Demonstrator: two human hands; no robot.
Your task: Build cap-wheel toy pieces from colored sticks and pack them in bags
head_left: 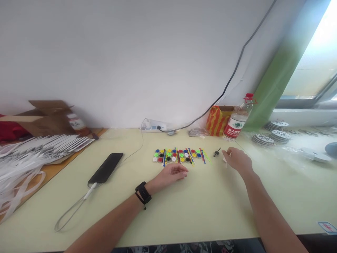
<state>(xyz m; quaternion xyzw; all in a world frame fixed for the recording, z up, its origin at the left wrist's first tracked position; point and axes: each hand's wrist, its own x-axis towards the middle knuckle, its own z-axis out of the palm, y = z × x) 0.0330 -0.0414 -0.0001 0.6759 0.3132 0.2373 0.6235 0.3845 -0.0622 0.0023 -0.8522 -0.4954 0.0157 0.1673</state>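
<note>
Three rows of small discs, mixed blue, yellow, green, red, white and black, lying on pale table. Thin coloured sticks set among discs and at their right end, some slanted. Left hand just in front of discs, half open, fingers loosely curled; cannot tell if resting or slightly raised. Black watch on same wrist. Right hand off to right of discs, thumb and fingertips down at small white piece, mostly hidden. Cannot tell if actually gripped. Black piece between discs and right hand, apart from discs.

Farther out: white power strip behind discs, bit left, by wall. Black cord from strip, running up and right behind discs. Red-and-yellow bag behind and right of discs, red-capped water bottle beyond it on same side. Stacked round pieces well right of discs. Black phone left of discs, white cable plugged into near end. Far left of discs: pile of flat white items, cardboard box behind.
</note>
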